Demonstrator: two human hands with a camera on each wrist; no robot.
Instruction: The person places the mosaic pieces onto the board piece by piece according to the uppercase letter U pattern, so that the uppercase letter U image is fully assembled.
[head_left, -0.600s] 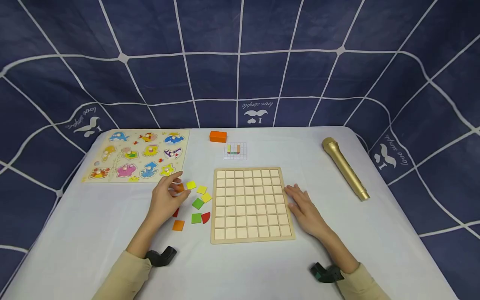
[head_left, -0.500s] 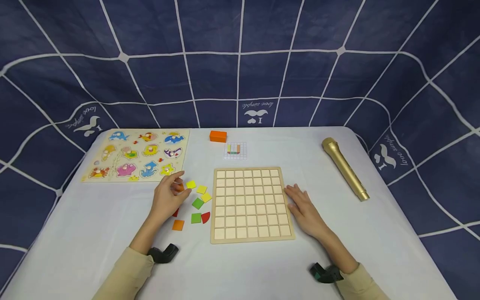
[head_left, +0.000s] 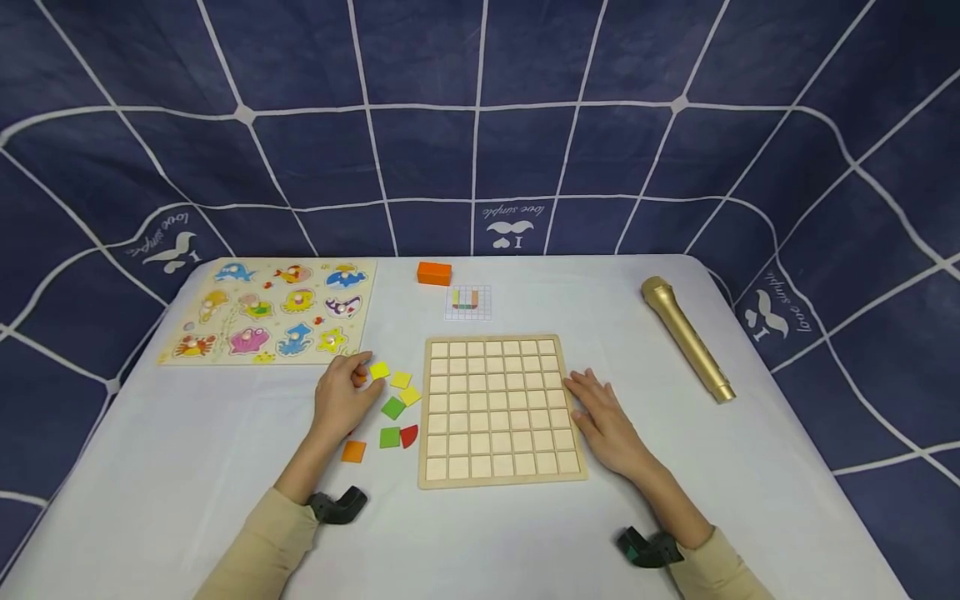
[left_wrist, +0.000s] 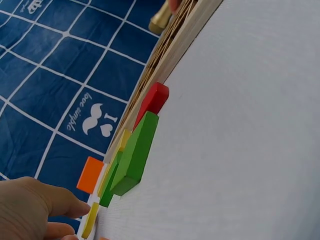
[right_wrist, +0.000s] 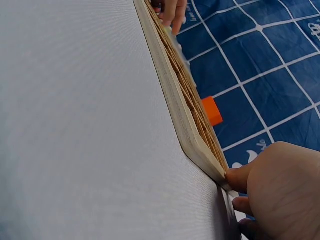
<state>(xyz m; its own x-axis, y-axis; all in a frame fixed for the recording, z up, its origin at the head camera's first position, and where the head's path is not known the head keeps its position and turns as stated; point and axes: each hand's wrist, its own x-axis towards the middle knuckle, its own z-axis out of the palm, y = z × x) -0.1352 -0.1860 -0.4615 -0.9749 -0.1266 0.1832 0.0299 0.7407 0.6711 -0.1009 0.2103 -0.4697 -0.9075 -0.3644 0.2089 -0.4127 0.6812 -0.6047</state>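
The left hand point(head_left: 341, 402), fingers parted, is at a bright yellow square tile point(head_left: 379, 370) left of the pale gridded board point(head_left: 498, 410), whose right edge the relaxed right hand point(head_left: 611, 425) touches.

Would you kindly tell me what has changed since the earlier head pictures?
The left hand has moved slightly rightward, closer to the topmost yellow tile; nothing was visibly picked up or released. The right hand stays at the right edge of the grid board, which looks unmoved.
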